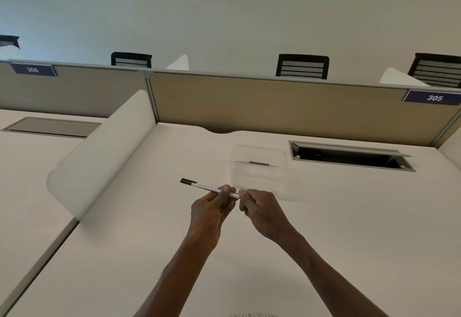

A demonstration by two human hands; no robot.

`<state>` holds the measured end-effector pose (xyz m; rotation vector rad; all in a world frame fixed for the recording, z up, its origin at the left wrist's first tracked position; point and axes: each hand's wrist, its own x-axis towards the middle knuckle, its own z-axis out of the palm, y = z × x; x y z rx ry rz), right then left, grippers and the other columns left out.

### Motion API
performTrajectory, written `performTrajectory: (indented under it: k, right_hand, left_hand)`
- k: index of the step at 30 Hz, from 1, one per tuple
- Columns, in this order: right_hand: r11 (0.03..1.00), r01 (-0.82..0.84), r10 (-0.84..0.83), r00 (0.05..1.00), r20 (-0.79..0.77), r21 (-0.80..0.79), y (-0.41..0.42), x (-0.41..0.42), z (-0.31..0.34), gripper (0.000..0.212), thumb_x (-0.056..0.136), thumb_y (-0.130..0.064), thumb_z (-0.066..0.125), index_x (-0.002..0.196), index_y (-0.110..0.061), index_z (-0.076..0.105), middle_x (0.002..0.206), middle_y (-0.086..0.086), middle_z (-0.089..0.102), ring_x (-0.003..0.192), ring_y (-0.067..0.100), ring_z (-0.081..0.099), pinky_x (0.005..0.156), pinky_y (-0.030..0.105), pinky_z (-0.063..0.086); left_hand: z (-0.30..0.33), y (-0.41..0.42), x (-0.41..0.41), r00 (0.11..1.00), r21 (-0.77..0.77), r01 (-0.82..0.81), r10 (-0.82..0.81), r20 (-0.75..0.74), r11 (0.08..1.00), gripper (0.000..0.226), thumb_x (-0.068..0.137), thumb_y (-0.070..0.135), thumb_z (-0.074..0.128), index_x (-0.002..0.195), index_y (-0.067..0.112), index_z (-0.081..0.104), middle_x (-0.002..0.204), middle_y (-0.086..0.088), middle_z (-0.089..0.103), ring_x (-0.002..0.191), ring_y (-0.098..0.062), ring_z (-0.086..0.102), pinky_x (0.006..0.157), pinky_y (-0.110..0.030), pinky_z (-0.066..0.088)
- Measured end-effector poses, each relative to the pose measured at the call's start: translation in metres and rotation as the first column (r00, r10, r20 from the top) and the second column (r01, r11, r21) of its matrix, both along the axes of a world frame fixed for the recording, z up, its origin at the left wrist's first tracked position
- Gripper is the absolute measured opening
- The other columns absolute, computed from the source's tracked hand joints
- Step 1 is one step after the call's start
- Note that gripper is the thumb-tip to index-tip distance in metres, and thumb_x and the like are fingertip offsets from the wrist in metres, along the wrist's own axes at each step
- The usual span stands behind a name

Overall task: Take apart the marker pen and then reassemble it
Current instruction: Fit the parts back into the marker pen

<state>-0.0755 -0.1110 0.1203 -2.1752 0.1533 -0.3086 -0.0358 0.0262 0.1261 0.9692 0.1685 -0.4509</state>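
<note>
A thin white marker pen [203,186] with a dark cap at its left end is held level above the white desk [349,229]. My left hand [212,206] pinches the barrel near its right half between thumb and fingers. My right hand [259,206] closes its fingertips over the pen's right end, which is hidden inside the fingers. The two hands almost touch. The dark cap sticks out to the left, free of both hands.
A clear plastic box [258,164] lies on the desk just beyond the hands. An open cable hatch [349,155] is set in the desk at the back right. A white curved divider [99,157] stands at the left, a tan partition [274,107] behind.
</note>
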Motion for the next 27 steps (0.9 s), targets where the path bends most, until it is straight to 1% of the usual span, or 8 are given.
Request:
performTrajectory:
  k: [5, 9, 12, 14, 15, 19, 25, 27]
  right_hand:
    - [0.880, 0.021, 0.039, 0.993, 0.115, -0.475, -0.003, -0.010, 0.003, 0.043, 0.094, -0.061, 0.033, 0.098, -0.025, 0.057, 0.074, -0.011, 0.061, 0.067, 0.010, 0.056, 0.059, 0.029, 0.047]
    - [0.816, 0.016, 0.095, 0.982, 0.161, -0.578, -0.002, -0.008, -0.001, 0.036, 0.100, -0.044, 0.033, 0.085, -0.019, 0.053, 0.071, -0.006, 0.056, 0.059, 0.016, 0.051, 0.053, 0.035, 0.044]
    - [0.989, -0.026, 0.027, 1.000, 0.009, -0.142, 0.002, -0.003, 0.001, 0.041, 0.101, -0.037, 0.040, 0.065, -0.023, 0.051, 0.054, -0.007, 0.050, 0.051, 0.013, 0.045, 0.054, 0.034, 0.039]
    - [0.974, -0.006, 0.028, 0.995, -0.095, 0.228, 0.006, -0.001, 0.003, 0.044, 0.101, -0.035, 0.043, 0.060, -0.021, 0.052, 0.049, -0.009, 0.047, 0.048, 0.011, 0.043, 0.053, 0.030, 0.037]
    - [0.972, -0.017, 0.042, 0.994, -0.103, 0.233, 0.007, -0.001, 0.005, 0.043, 0.101, -0.038, 0.042, 0.064, -0.019, 0.054, 0.049, -0.010, 0.048, 0.049, 0.011, 0.044, 0.053, 0.029, 0.037]
    - [0.878, -0.028, 0.053, 0.998, 0.039, -0.478, -0.001, -0.008, 0.005, 0.037, 0.098, -0.054, 0.032, 0.092, -0.024, 0.053, 0.068, -0.009, 0.058, 0.061, 0.013, 0.054, 0.055, 0.032, 0.045]
    - [0.782, 0.010, 0.093, 0.987, 0.133, -0.624, 0.000, -0.001, 0.007, 0.036, 0.100, -0.043, 0.029, 0.088, -0.017, 0.051, 0.075, -0.003, 0.060, 0.059, 0.020, 0.053, 0.052, 0.034, 0.043]
    - [0.842, 0.003, 0.052, 0.995, 0.086, -0.540, 0.006, 0.000, 0.005, 0.035, 0.102, -0.038, 0.033, 0.082, -0.016, 0.051, 0.069, -0.003, 0.059, 0.058, 0.019, 0.052, 0.054, 0.034, 0.040]
  left_hand:
    - [0.001, 0.002, 0.001, 1.000, -0.013, -0.023, 0.023, -0.009, 1.000, 0.019, 0.088, 0.010, 0.067, 0.099, -0.005, 0.071, 0.090, -0.012, 0.075, 0.086, -0.019, 0.073, 0.071, -0.022, 0.058]
    - [0.001, 0.003, 0.001, 1.000, 0.011, -0.003, 0.003, -0.009, 1.000, 0.015, 0.086, 0.012, 0.068, 0.092, -0.001, 0.074, 0.090, -0.012, 0.075, 0.086, -0.018, 0.073, 0.073, -0.023, 0.058]
    - [0.001, 0.002, 0.000, 1.000, 0.019, 0.016, -0.016, 0.001, 1.000, 0.017, 0.086, 0.013, 0.068, 0.094, -0.001, 0.073, 0.090, -0.012, 0.075, 0.086, -0.017, 0.072, 0.074, -0.023, 0.057]
    - [0.001, 0.002, 0.001, 1.000, 0.027, 0.019, -0.020, 0.012, 0.999, 0.018, 0.087, 0.014, 0.068, 0.095, -0.002, 0.073, 0.090, -0.012, 0.075, 0.086, -0.017, 0.072, 0.075, -0.023, 0.057]
    - [0.001, 0.003, 0.001, 1.000, 0.031, 0.016, -0.016, 0.016, 0.999, 0.018, 0.087, 0.014, 0.068, 0.094, -0.001, 0.073, 0.089, -0.012, 0.074, 0.086, -0.017, 0.072, 0.076, -0.023, 0.056]
    - [0.000, 0.004, 0.003, 1.000, 0.027, -0.007, 0.007, 0.002, 1.000, 0.016, 0.086, 0.013, 0.068, 0.093, -0.001, 0.074, 0.091, -0.012, 0.075, 0.088, -0.019, 0.073, 0.074, -0.023, 0.058]
    - [0.001, 0.003, 0.005, 1.000, 0.025, -0.014, 0.014, -0.020, 1.000, 0.013, 0.087, 0.012, 0.068, 0.088, 0.000, 0.075, 0.089, -0.010, 0.075, 0.086, -0.018, 0.072, 0.077, -0.024, 0.056]
    - [0.001, 0.003, 0.005, 1.000, 0.022, -0.010, 0.010, -0.012, 1.000, 0.013, 0.088, 0.012, 0.068, 0.088, 0.001, 0.075, 0.088, -0.010, 0.075, 0.085, -0.017, 0.072, 0.076, -0.023, 0.057]
